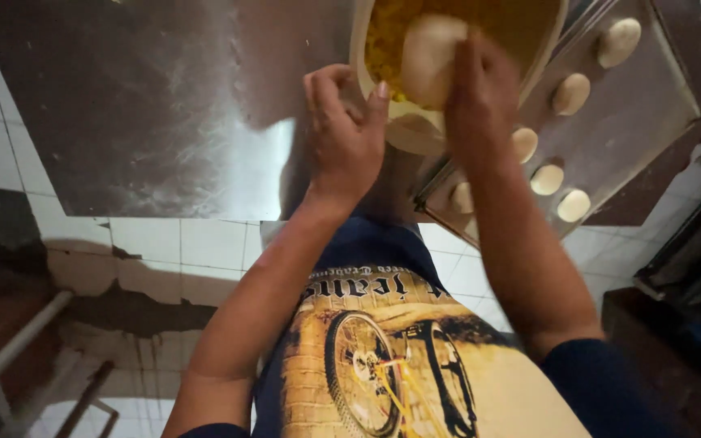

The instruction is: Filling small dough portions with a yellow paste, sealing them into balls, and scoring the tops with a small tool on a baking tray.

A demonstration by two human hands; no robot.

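- Floor: white tiles, stained and broken in patches, along the left and lower part of the view; a pale bar runs slantwise at the lower left.
- Worktop: dull steel sheet, smeared, filling the upper left and centre; its near edge lies above the tiles.
- Left hand: at the worktop's near edge, fingers curled over the rim of the bowl, thumb up against the rim's outer side; grasping the bowl.
- Bowl: cream plastic, tilted toward the person, near the top centre; part is cut off by the upper edge of the view.
- Crumbs: yellow, loose, heaped inside the bowl on its left side.
- Dough: one pale, round piece inside the bowl, touching the crumbs, just beside the left hand's thumb.
- Right hand: reaching into the bowl from the right, fingers laid on the dough's right side; whether they clasp it or only press it cannot be told.
- Tray: flat steel, set at a slant, just right of the bowl, partly behind the right forearm.
- Dough balls: several small pale rounds in a row down the tray, apart from each other.
- Shirt: dark blue with a yellow bicycle print, lower centre.
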